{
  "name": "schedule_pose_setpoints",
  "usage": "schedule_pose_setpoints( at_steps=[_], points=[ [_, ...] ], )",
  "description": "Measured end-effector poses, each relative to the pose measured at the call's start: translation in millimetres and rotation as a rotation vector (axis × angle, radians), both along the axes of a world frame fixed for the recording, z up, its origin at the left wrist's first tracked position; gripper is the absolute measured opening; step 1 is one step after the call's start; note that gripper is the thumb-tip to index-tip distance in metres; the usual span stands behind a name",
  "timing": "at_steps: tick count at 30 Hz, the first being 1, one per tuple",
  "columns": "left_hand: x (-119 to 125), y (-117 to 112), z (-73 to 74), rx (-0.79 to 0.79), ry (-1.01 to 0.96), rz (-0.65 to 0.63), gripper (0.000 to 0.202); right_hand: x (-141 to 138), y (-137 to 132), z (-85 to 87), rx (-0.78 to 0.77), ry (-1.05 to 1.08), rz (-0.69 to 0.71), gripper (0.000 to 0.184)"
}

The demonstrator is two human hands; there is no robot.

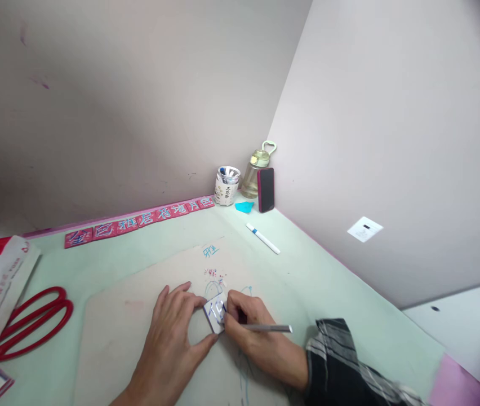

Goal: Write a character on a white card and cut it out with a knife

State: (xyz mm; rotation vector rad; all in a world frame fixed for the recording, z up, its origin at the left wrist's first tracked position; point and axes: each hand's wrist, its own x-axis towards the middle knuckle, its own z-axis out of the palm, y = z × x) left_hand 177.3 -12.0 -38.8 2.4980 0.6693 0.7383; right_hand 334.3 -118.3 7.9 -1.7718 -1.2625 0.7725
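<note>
My left hand (173, 334) steadies a small white square card (213, 312) between thumb and fingertips. Blue character-like lines mark the card, which lies on a pale board (117, 332). In a writing grip, my right hand (257, 332) holds a slim grey pen-like tool (269, 328). Its tip is hidden at the card's right edge, so whether it is a pen or a craft knife does not show. Blue sketched lines and reddish specks (214, 273) mark the board just beyond the card.
Red squares with characters (130, 225) line the back wall. Far corner: a jar of pens (226, 189), a water bottle (250, 179), a phone (266, 190) and a blue scrap (244, 207). A white marker (262, 238) lies nearer. Left: red-handled scissors (37, 316) and a white packet (1, 287).
</note>
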Motion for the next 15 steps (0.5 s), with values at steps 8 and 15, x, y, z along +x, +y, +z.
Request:
schedule_pose_setpoints(
  at_steps=[8,15],
  points=[
    [-0.2,0.9,-2.9,-0.006,0.012,-0.006,0.039,0.1,-1.4,-3.3,-0.003,-0.003,-0.005,0.027],
    [-0.9,1.7,-0.3,-0.024,0.041,0.025,0.037,6.4,0.4,-3.6,0.029,0.006,0.019,0.027]
  ],
)
